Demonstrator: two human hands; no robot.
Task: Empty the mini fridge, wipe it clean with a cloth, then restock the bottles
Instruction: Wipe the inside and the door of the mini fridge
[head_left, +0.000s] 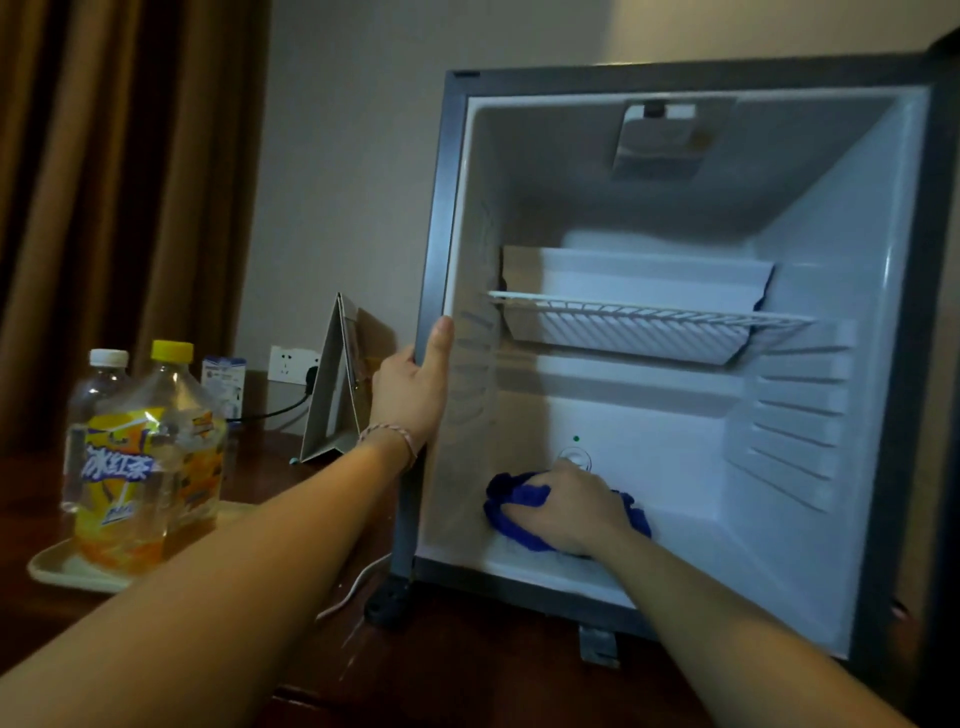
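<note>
Head view: pressing blue cloth (519, 506) under closed right hand (569, 506) on mini fridge (857, 364) floor, front-left corner; left hand (413, 387) gripping left frame, nearer the bottles (150, 457) standing well apart, left, on tray (57, 569).

Smooth, faintly glossy white plastic lining inside the dark-grey-framed mini fridge (883, 322), ribbed along both side walls. White coated wire shelf (649, 314) across its middle. Soft, bunched blue cloth (511, 512) (fuzzy, towel-like nap) on the fridge floor. Left of the fridge, clear glossy plastic bottles (148, 452) with shiny printed labels, on a matt cream tray (57, 569). Dark polished wooden tabletop (291, 478) beneath.
</note>
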